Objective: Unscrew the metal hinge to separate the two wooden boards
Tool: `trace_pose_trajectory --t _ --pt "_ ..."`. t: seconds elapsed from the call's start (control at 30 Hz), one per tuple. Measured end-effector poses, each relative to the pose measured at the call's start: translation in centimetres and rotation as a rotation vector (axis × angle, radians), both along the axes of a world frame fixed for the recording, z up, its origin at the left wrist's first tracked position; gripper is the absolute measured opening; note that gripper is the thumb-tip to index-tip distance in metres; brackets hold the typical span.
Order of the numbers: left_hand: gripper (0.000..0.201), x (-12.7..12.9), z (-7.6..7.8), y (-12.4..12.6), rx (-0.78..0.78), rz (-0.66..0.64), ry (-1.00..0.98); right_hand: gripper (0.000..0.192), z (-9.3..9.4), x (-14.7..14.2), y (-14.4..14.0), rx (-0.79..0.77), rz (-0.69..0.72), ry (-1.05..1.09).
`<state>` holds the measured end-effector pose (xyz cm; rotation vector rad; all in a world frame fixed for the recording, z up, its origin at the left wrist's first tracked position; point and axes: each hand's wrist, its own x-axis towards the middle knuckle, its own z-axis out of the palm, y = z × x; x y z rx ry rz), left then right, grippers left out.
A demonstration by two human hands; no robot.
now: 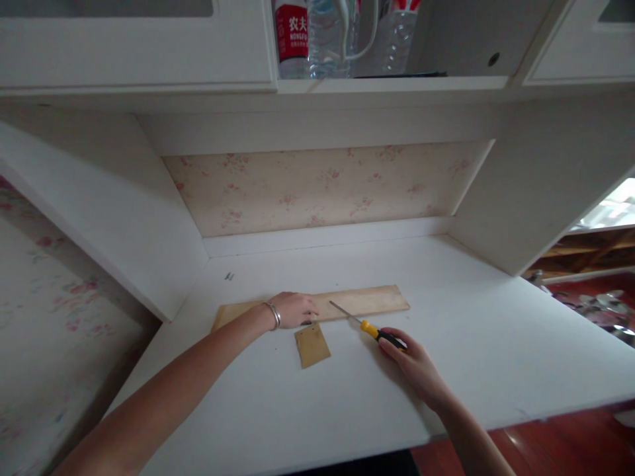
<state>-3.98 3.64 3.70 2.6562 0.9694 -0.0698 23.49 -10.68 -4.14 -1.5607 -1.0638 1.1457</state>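
Observation:
A long, pale wooden board (364, 301) lies flat on the white countertop. My left hand (294, 309), with a silver bracelet at the wrist, rests over the board's middle. Its fingers are bent together at the front edge beside a small dark piece (306, 322); what they pinch is too small to make out. Just below them lies a tan, roughly square flat piece (312, 346). In my right hand (409, 360) is a screwdriver (368, 327) with a yellow and black handle, its shaft pointing up-left and its tip over the board.
Two small dark metal pieces (229, 276) lie at the back left of the countertop (496, 330). White side panels (540, 178) flank it. Overhead, an open shelf (461, 82) holds water bottles (292, 36) and a clear handled jug (330, 39).

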Motion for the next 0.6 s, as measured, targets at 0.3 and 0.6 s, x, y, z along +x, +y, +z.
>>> trace_pose_trajectory --t 0.3,0.6 --pt "0.018 0.0 -0.9 0.4 0.145 -0.103 0.116 0.047 -0.5 0.2 -0.1 0.030 0.013 -0.029" --pt "0.023 0.2 -1.3 0.5 0.321 -0.195 0.215 0.042 -1.0 0.4 0.0 0.098 0.023 -0.096"
